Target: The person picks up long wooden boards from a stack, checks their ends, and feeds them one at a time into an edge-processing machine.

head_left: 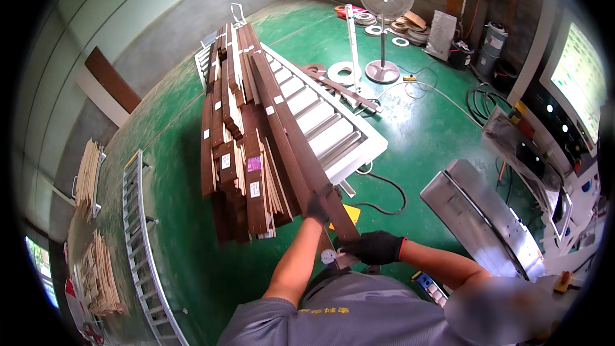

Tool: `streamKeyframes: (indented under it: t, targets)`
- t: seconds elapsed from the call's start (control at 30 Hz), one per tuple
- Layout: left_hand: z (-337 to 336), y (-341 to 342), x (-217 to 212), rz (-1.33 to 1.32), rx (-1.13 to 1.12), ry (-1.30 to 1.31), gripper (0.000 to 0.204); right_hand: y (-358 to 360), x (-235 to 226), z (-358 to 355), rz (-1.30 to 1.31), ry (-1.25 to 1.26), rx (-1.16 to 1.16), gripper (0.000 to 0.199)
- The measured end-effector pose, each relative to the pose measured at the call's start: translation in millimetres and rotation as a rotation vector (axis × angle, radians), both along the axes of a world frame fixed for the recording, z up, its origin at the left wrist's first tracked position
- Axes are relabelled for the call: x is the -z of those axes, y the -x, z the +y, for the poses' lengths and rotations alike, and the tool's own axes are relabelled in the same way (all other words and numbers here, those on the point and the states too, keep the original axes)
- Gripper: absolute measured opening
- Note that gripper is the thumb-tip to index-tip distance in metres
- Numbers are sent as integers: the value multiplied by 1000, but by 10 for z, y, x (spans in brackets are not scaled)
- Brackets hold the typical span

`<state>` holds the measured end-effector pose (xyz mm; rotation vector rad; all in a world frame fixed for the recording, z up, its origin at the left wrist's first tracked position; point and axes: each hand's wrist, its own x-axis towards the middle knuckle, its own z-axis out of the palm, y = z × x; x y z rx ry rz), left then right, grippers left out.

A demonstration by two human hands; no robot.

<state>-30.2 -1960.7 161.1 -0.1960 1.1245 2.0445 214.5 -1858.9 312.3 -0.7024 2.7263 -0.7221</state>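
A long dark brown board runs from the stack toward my body, its near end close to my waist. My left hand, in a dark glove, is closed around the near part of this board. Beside the board's end, my right hand, in a black glove with a red cuff edge, has its fingers curled. A small greyish piece shows at its fingertips, too unclear to name. Next to it is a small round white thing. The brown board stack, with white labels and a purple one, lies just ahead on the left.
A white roller conveyor stands under and right of the stack. Rightward are a metal machine part and a lit screen. A pedestal fan stands farther off, with a black cable nearer. Another roller track runs at left.
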Motion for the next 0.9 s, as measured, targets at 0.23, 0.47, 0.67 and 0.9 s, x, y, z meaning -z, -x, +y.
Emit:
streamKeyframes:
  t: [0.23, 0.47, 0.67, 0.9]
  targets:
    - [158, -39, -629, -178, 87, -303, 28, -200, 147, -69, 7, 828, 728, 97]
    - [116, -315, -1343, -10, 227, -370, 47, -271, -691, -182, -348, 1378, 862, 76]
    - [-708, -1402, -2076, -42, 428, -377, 55, -365, -972, -309, -332, 1402, 740, 76]
    - [-1393, -1792, -2544, 372, 255, -165, 67, -89, -787, -467, -546, 1443, 443, 74]
